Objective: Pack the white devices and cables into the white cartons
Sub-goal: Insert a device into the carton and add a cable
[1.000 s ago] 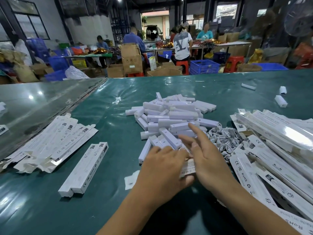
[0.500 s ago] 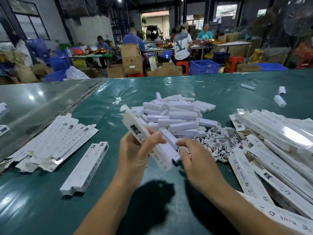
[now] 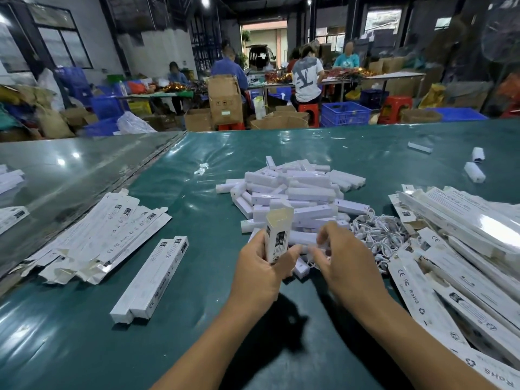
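Left grip [image 3: 260,266] clamps an upright carton [image 3: 277,237], open mouth up for loading; right grip [image 3: 342,258], blurred, seemingly pinches a device [image 3: 302,238] from the pile.

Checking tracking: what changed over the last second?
Left hand lifted a carton off the table and now holds it upright, open end up. Right hand drew back to the pile's near edge, fingers curled at a device. Piles and two closed cartons unchanged.
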`<state>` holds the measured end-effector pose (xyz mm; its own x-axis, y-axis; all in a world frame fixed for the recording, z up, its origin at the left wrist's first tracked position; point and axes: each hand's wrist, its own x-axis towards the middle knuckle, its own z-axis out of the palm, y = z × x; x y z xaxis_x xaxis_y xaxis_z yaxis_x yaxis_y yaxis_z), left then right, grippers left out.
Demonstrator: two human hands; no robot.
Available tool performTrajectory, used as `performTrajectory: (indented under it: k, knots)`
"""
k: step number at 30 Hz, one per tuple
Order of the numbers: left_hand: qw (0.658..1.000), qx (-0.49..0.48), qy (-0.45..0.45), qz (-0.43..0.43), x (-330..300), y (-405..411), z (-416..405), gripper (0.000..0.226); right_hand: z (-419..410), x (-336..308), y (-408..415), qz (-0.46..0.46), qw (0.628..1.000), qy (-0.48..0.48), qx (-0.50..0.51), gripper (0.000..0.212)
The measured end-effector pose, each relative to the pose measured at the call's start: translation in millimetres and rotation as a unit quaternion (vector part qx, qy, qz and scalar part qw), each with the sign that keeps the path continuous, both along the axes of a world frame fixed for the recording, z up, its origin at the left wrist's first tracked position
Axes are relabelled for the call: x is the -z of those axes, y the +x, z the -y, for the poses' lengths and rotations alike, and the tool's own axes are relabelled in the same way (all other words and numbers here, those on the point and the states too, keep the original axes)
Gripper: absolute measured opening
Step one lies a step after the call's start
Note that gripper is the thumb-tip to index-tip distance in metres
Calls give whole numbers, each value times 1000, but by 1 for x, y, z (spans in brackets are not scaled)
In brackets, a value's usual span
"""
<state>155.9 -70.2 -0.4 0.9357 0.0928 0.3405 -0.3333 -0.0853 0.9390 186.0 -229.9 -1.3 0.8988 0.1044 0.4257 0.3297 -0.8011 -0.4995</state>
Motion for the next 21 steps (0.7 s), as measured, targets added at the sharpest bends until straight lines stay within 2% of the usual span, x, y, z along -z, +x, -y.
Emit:
performTrajectory:
  k: [3, 5, 6, 8, 9, 11, 12, 14, 16, 19, 20, 21]
  knots:
    - [999, -15, 40, 19, -1, -1, -1, 14, 16, -13, -1, 0, 989, 147, 19, 16]
    - [991, -43, 119, 43, -3, 1, -7, 10, 29, -25, -2, -49, 957, 287, -3, 6]
    - [985, -56, 155, 49, -3, 3, -10, 17, 33, -31, -2, -91, 921, 378, -31, 9]
    - [981, -71, 177, 45, -5, 5, -15, 26, 37, -42, -4, -177, 812, 549, -87, 12]
    - [979, -74, 184, 42, -6, 5, -17, 27, 37, -45, -5, -206, 764, 602, -108, 11]
    - [972, -78, 217, 39, -7, 4, -18, 34, 38, -49, -7, -241, 711, 642, -155, 19]
    - [967, -79, 238, 39, -7, 3, -18, 40, 38, -50, -8, -252, 705, 638, -178, 28]
    - [955, -83, 282, 42, -8, 2, -19, 49, 39, -49, -10, -262, 722, 606, -205, 42]
    - [941, -90, 319, 62, -12, 1, -19, 45, 39, -49, -10, -262, 737, 587, -207, 37]
    - [939, -79, 317, 106, -15, 2, -20, 22, 41, -48, -10, -247, 752, 587, -170, 26]
    - [935, -73, 322, 127, -15, 1, -21, 31, 41, -48, -10, -238, 757, 587, -159, 30]
    - [925, -69, 339, 156, -15, 1, -22, 50, 41, -48, -10, -226, 769, 579, -148, 36]
